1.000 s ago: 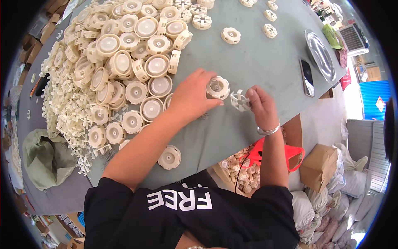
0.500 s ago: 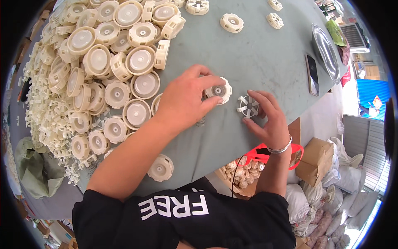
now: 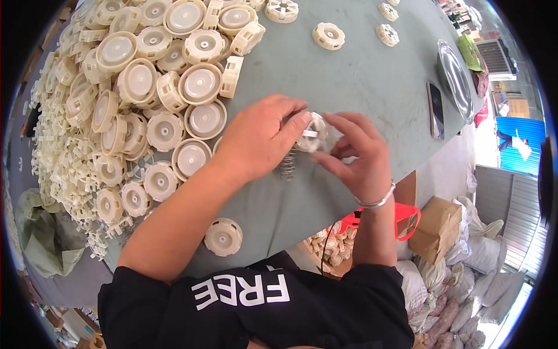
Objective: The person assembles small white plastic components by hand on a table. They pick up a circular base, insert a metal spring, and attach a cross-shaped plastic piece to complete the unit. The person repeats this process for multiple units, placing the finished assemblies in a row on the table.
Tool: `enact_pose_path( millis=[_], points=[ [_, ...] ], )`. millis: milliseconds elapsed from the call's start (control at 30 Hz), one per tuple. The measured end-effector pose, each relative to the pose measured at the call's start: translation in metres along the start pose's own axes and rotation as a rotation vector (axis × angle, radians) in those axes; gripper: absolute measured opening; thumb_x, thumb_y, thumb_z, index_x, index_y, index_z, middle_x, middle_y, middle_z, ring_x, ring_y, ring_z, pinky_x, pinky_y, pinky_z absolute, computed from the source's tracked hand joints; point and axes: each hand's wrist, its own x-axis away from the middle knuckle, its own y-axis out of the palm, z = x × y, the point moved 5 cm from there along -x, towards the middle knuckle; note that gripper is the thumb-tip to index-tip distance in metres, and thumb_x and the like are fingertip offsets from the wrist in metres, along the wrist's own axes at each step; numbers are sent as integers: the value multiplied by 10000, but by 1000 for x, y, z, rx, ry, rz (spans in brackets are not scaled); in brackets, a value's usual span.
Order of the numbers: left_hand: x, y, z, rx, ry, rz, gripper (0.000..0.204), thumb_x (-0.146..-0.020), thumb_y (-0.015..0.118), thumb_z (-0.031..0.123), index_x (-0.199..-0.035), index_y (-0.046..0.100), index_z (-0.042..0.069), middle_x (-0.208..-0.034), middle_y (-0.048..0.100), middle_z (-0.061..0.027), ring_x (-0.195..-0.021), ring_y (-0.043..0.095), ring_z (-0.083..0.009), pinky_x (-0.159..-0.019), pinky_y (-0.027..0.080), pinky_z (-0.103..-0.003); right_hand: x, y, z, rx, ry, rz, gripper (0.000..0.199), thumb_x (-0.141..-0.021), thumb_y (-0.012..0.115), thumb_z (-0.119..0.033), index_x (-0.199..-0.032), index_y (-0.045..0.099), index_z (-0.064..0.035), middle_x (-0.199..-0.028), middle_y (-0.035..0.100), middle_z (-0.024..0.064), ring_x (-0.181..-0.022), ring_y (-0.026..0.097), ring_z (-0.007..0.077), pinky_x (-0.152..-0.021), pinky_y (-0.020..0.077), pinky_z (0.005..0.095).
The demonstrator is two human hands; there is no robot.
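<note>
My left hand [image 3: 261,136] is closed, thumb and fingers at the left edge of a round cream plastic part that is mostly covered. Over that part sits a white spoked plastic disc [image 3: 310,134], slightly smeared by motion. My right hand [image 3: 359,154] grips the disc's right side between thumb and fingers. Just under my left fingers, a small metal coil spring [image 3: 287,166] lies on the green-grey table [image 3: 372,87]. One more round cream part [image 3: 223,237] rests near the table's front edge.
A big heap of round cream parts [image 3: 192,87] fills the left, with small white clips [image 3: 64,168] beside it. Loose discs [image 3: 329,36] lie at the far side. A phone [image 3: 435,110] and a metal bowl [image 3: 456,81] stand at the right edge. Below are a carton [image 3: 439,230] and sacks.
My right hand has moved left with the spoked disc, bringing it onto the round part at my left hand. The coil spring below my left hand shows more fully.
</note>
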Motion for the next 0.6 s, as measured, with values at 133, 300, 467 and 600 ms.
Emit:
enact_pose_path(
  millis=[133, 300, 467, 600],
  points=[
    [3, 1, 5, -85, 90, -2, 386, -974, 714, 214, -1299, 718, 7, -1084, 704, -121, -845, 672, -242, -788, 549, -365, -2, 13, 0, 101, 18, 12, 561, -779, 945, -147, -1285, 732, -34, -1202, 682, 115, -671, 689, 165, -627, 590, 304],
    [2, 3, 1, -61, 56, 47, 362, -930, 742, 195, -1251, 746, 28, -1032, 696, -113, -814, 661, -242, -759, 542, -374, 1, 21, -5, 200, 19, 82, 567, -783, 947, -187, -1282, 730, -27, -1170, 688, 96, -680, 693, 162, -635, 598, 314],
    [2, 4, -4, -88, 37, 75, 320, -950, 727, 227, -1208, 762, 40, -1044, 703, -117, -835, 679, -260, -776, 550, -386, 5, 29, -4, 264, -19, 182, 552, -794, 945, -220, -1259, 729, -15, -1173, 693, 88, -686, 701, 162, -646, 613, 331],
    [-4, 4, -5, -101, -10, 109, 293, -981, 714, 256, -1182, 768, 50, -1061, 708, -114, -853, 689, -275, -802, 561, -405, 4, 34, -1, 335, -26, 218, 536, -809, 939, -235, -1253, 730, -20, -1218, 692, 100, -682, 700, 155, -642, 613, 329]
  ],
)
